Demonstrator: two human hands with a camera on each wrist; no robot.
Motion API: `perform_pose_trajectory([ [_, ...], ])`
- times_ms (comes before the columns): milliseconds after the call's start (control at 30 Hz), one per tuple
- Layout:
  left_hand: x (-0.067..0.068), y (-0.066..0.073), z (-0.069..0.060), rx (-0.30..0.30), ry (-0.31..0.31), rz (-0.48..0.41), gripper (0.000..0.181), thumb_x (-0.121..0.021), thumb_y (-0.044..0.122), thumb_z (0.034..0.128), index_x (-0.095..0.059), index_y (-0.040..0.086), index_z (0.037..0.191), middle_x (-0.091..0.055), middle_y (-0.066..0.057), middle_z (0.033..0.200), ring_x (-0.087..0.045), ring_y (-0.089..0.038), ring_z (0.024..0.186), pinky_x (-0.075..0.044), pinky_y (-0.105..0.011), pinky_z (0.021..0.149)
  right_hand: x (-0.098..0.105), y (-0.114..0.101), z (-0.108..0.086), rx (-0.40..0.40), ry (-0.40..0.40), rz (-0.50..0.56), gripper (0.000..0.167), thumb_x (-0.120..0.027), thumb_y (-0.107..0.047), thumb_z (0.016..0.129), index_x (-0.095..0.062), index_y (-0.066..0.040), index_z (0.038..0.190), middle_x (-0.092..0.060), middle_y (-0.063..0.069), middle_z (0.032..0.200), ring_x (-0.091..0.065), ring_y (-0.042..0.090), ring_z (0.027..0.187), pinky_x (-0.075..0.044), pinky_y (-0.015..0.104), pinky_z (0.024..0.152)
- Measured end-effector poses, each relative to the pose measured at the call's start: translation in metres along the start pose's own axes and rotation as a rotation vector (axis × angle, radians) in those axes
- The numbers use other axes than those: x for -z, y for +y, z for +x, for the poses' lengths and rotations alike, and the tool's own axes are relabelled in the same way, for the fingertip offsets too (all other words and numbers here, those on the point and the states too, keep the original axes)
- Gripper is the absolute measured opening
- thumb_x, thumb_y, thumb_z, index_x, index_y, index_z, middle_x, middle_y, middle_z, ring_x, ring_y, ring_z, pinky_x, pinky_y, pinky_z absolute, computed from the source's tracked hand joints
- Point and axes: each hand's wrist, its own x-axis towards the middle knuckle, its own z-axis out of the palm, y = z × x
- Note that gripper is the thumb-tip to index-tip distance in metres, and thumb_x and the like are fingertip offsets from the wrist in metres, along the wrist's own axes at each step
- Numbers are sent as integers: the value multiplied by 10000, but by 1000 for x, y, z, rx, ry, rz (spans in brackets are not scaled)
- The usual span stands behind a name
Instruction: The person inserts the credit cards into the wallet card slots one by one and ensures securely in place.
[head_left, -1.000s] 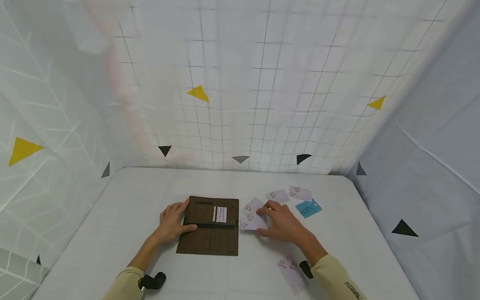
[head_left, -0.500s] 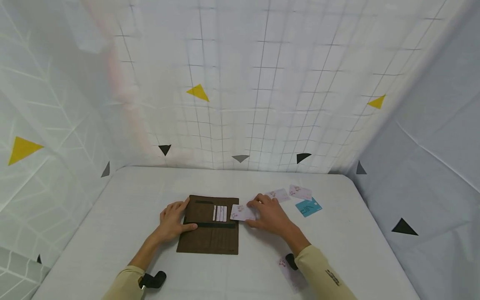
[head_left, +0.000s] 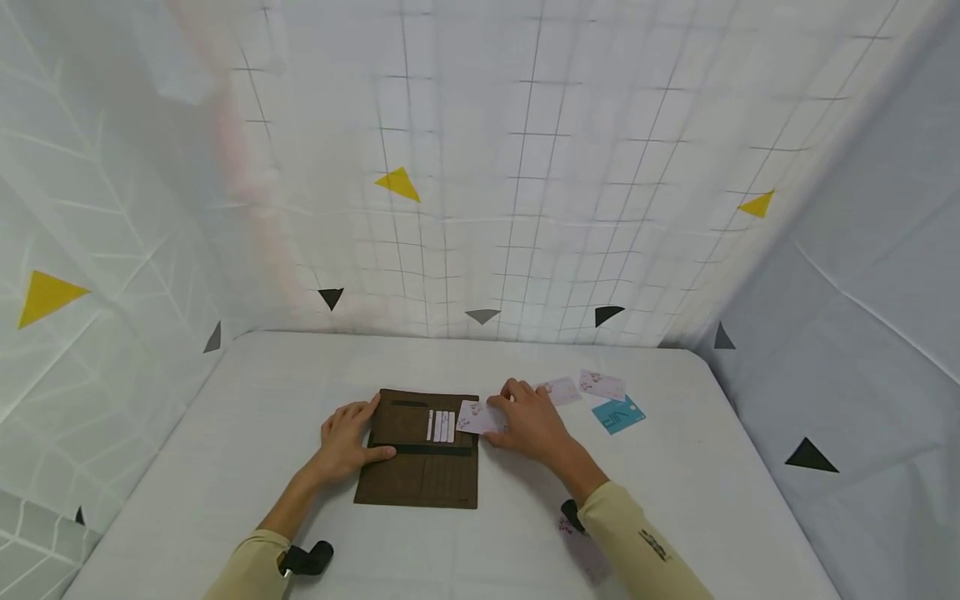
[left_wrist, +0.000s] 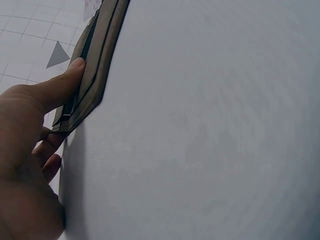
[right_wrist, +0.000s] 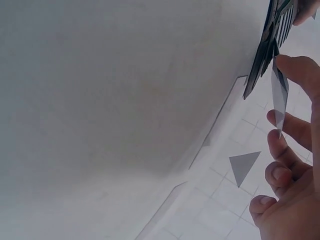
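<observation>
The wallet (head_left: 414, 483) lay unfolded on the bench (head_left: 442, 550), and I had the left hand (head_left: 348, 439) clamped on its left side, thumb over the inside. The right hand (head_left: 532, 422) pinched a pale card (head_left: 472, 416), its leading end over the right part of the wallet's upper half, just beside the row of cards (head_left: 441, 426) in the slots. The two hands were apart.

From my distance, I judged the angle of the pale card the chief risk: coming in crooked, it could snag on a slot's lip or bend. Too weak a hold on the left might let a push slide the wallet, and a bump could work the row of cards loose. The right sleeve (head_left: 637, 537) passed over a loose card (head_left: 585, 557), which it might drag.

I could not tell whether the pale card's tip touched the wallet; the right wrist view showed it nearly edge-on. The right hand hid its rear end and seemed to cover the corner of another card (head_left: 561, 392) beyond. The left wrist view cut off much of the wallet, and whether its lower slots held anything was too small to make out.
</observation>
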Motion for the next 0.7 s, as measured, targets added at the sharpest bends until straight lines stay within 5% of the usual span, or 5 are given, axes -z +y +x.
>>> perform_pose_trajectory([
  [700,-1,0,0,-9,5,3,1050,-787,522,829,-244,55,1597,-398,-246,1492,-249,-486,1397,-125,-700,1061,1,-5,2,27,-124,36,556,-812,-538,790,-730,-233,1247,-549,-29,1078,-515,160,968,-380,360,777],
])
